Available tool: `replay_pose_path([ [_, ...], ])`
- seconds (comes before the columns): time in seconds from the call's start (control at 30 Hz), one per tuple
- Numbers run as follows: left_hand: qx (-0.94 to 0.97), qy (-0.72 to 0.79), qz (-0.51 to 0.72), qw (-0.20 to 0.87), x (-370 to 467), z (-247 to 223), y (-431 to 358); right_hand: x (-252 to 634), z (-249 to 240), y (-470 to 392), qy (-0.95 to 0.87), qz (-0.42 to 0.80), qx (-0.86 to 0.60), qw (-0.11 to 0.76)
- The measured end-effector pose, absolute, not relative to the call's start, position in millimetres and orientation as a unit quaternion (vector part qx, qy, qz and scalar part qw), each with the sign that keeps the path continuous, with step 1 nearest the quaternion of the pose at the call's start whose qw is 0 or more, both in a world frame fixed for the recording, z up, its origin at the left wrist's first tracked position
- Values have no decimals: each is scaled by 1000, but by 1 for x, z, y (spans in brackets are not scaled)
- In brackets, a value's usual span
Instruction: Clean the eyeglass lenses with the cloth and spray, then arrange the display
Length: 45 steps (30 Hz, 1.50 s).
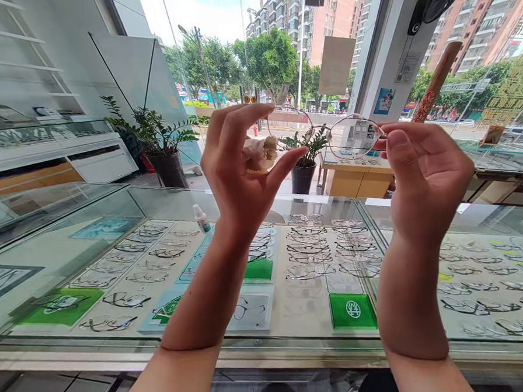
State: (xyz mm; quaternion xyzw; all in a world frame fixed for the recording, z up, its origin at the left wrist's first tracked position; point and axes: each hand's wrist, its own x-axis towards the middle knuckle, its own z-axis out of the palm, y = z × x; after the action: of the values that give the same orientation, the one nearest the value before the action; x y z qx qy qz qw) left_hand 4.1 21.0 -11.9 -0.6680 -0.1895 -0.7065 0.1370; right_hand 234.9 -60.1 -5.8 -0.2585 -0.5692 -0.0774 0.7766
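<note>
Up in front of the window, a pair of thin round-rimmed eyeglasses [355,137] hangs between my two hands. My right hand [424,161] pinches it by thumb and forefinger at the hinge on the right side. A crumpled pale cloth or tissue [259,153] with a ragged edge sits in the palm of my left hand [233,153], whose curled fingers hold it. The left forefinger reaches the top of the left rim, while the left thumb is spread apart below. Whether the forefinger touches the rim I cannot tell.
Below my arms stands a glass display counter [313,339] with rows of eyeglasses [308,249] inside. A small white spray bottle [202,218] is on the glass. Green cards [353,311] lie among the frames. Beyond are potted plants [170,165] and a wooden cabinet [359,182].
</note>
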Motion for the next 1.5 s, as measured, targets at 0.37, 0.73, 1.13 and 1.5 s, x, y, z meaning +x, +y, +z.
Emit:
replay_pose_path([
  [0.37,-696,-173,-691,86,4,-14,15,229,-6,-62,-607,-67,-228,758],
  [0.73,-689,-167,-702,63,9,-15,14,228,-5,-58,-620,-59,-176,763],
  [1.13,-671,-167,-723,8,17,-16,18,225,-7,-57,-616,-32,-200,762],
  [1.5,-674,-180,-717,12,22,-16,18,232,-11,-49,-620,-33,-278,733],
])
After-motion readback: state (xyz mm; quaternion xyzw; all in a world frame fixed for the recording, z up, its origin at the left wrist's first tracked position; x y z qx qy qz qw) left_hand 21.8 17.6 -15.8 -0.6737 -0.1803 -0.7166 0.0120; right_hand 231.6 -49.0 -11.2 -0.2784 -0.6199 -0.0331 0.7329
